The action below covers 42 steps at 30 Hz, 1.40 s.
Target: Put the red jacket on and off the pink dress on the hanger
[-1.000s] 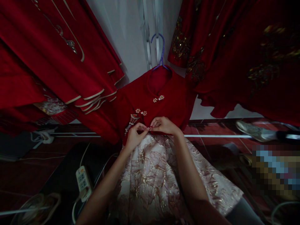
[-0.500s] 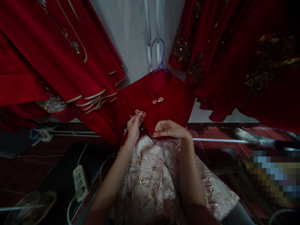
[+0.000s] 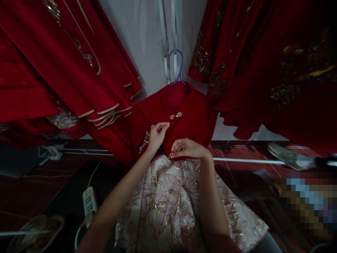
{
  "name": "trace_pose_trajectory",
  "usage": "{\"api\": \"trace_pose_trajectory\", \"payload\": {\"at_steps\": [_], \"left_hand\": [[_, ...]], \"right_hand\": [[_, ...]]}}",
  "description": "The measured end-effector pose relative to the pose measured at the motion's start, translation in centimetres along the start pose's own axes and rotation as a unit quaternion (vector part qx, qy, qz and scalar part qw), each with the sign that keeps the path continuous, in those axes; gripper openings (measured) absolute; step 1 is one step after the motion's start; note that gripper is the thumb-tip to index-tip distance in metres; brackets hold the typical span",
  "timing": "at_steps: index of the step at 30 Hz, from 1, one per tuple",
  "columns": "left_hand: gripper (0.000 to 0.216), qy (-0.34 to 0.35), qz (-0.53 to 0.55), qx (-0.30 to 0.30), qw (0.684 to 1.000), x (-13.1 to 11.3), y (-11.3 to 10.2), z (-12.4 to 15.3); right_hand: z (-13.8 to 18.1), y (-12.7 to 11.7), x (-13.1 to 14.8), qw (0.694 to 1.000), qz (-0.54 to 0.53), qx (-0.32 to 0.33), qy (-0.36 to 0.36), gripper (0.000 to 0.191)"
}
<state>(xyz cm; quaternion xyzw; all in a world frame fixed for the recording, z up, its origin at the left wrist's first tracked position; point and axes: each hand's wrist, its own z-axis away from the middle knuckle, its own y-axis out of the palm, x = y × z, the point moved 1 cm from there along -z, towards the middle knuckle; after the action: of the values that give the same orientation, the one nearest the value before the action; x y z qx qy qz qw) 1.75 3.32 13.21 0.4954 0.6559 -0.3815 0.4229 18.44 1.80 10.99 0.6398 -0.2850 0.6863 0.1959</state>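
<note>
A red short garment [image 3: 193, 124] hangs on a purple hanger [image 3: 180, 66], over a pale brocade skirt with gold leaf patterns [image 3: 168, 196]. A pair of pearl flower fasteners [image 3: 176, 115] sits below its collar. My right hand [image 3: 190, 148] is closed at the lower front edge, its fingertips pinching the red cloth beside a flower fastener [image 3: 170, 155]. My left hand [image 3: 157, 137] is raised over the garment's front, thumb and fingertips pinched together; what is between them, if anything, is hidden. Beaded trim [image 3: 146, 137] shows left of that wrist.
Red garments with pale piping [image 3: 105, 88] hang at left, and red ones with gold embroidery [image 3: 237, 88] at right. A white power strip [image 3: 90, 205] lies at lower left on a dark surface. A shoe [image 3: 285, 156] is near a white rail [image 3: 247, 160] at right.
My left hand has moved right and slightly up from the flower fastener at the left, over the garment's middle. My right hand stays at the lower edge. The view has shifted slightly.
</note>
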Motion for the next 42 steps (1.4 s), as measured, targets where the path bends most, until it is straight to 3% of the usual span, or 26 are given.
{"api": "trace_pose_trajectory", "payload": {"at_steps": [3, 5, 8, 11, 14, 17, 26, 28, 32, 35, 39, 42], "left_hand": [[0.023, 0.148, -0.150, 0.039, 0.977, -2.8, 0.7, -1.3], [0.027, 0.216, -0.290, 0.069, 0.930, -4.0, 1.1, -2.3], [0.030, 0.268, -0.430, 0.094, 0.857, -4.8, 1.7, -3.7], [0.027, 0.295, -0.466, 0.131, 0.824, -5.0, 1.9, -4.7], [0.025, 0.303, -0.444, 0.156, 0.829, -5.0, 1.7, -5.2], [0.023, 0.289, -0.398, 0.155, 0.857, -5.0, 1.4, -5.2], [0.010, 0.239, -0.237, 0.100, 0.936, -4.4, 1.8, -5.3], [0.012, 0.238, -0.228, 0.094, 0.939, -4.3, 1.8, -5.3], [0.020, 0.266, -0.288, 0.091, 0.915, -4.8, 1.9, -4.9], [0.049, 0.271, -0.329, 0.018, 0.904, -5.3, 2.2, -4.2], [0.071, 0.252, -0.349, -0.074, 0.900, -4.7, 2.8, -3.0], [0.069, 0.251, -0.347, -0.086, 0.900, -3.6, 2.6, -2.3]], "right_hand": [[0.2, 0.0, 0.2, 1.000, 0.005, 0.002, 0.002, 0.024], [0.4, -0.1, 0.3, 1.000, 0.006, 0.002, 0.001, 0.023], [0.5, -0.1, 0.5, 1.000, 0.006, 0.004, 0.001, 0.024], [0.6, -0.2, 0.5, 1.000, 0.006, 0.005, 0.002, 0.024], [0.6, -0.1, 0.5, 1.000, 0.006, 0.013, 0.003, 0.024], [0.6, 0.0, 0.6, 1.000, 0.006, 0.016, -0.001, 0.023], [0.6, 0.2, 1.0, 1.000, -0.004, 0.006, -0.015, 0.023], [0.6, 0.2, 1.0, 1.000, -0.006, 0.021, -0.019, 0.024], [1.4, 0.3, 1.4, 0.999, 0.001, 0.041, -0.014, 0.028], [1.4, 0.0, 3.2, 0.996, 0.042, -0.058, -0.057, 0.033], [-1.5, -0.9, 6.7, 0.935, 0.065, -0.314, -0.150, 0.048], [-4.6, -1.6, 7.4, 0.898, 0.084, -0.424, -0.083, 0.082]]}}
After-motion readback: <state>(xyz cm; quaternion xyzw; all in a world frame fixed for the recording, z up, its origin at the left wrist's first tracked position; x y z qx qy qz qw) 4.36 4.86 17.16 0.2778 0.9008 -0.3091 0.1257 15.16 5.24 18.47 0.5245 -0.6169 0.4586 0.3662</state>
